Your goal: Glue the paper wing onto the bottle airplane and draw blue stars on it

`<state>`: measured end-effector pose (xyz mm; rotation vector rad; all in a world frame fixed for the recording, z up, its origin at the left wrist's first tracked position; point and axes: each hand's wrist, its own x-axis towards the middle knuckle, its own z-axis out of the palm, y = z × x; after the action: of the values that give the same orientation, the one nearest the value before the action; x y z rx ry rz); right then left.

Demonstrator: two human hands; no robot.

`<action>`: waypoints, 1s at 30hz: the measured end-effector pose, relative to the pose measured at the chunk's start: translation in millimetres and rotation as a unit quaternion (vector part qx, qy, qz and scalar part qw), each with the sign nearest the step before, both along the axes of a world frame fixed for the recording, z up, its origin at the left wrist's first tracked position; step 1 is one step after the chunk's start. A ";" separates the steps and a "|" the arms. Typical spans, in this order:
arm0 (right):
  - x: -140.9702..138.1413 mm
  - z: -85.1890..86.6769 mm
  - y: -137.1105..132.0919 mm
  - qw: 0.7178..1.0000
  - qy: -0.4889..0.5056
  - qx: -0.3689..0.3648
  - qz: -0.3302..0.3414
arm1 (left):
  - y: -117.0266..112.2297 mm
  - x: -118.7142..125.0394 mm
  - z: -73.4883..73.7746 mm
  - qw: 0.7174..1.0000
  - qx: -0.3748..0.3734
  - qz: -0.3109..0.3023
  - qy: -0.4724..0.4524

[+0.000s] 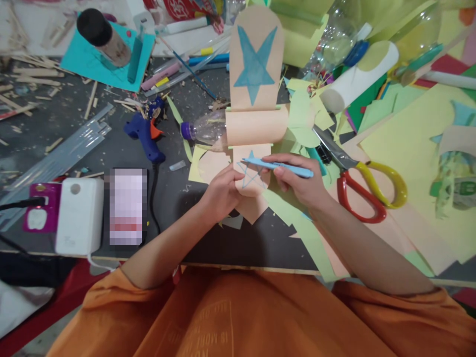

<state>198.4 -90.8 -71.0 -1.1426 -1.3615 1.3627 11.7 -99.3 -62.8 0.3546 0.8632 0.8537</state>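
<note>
The paper flap [251,174], star outlined, projects at six o'clock from the wrapped bottle [211,130]. Left hand [222,192]: grip pinches the flap's eight-o'clock edge. Right hand [299,179]: grip closed round the blue pen [286,166], tip at the outline's ten o'clock; I cannot tell whether it touches. Caution: a slack left grip could let the flap shift, spoiling the line. Brushing fingers could smear wet ink. At three o'clock, a swinging forearm could knock the scissors [347,163].
</note>
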 end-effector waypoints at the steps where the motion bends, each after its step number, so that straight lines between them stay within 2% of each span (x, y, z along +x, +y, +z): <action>1: -0.1 0.8 0.1 1.000 -0.009 -0.002 0.002 | 0.0 -0.1 -0.1 1.000 -0.003 0.003 0.001; 17: -3.5 2.8 0.3 0.999 -0.015 -0.012 0.033 | -0.6 0.3 -1.8 1.000 -0.003 0.007 0.021; 30: -3.1 1.9 -1.0 1.000 -0.011 -0.008 0.024 | 0.2 0.9 -3.7 1.000 0.006 0.011 0.024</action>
<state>195.3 -91.7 -69.1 -1.1442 -1.4039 1.4005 12.7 -99.1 -66.5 0.3773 0.9086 0.8733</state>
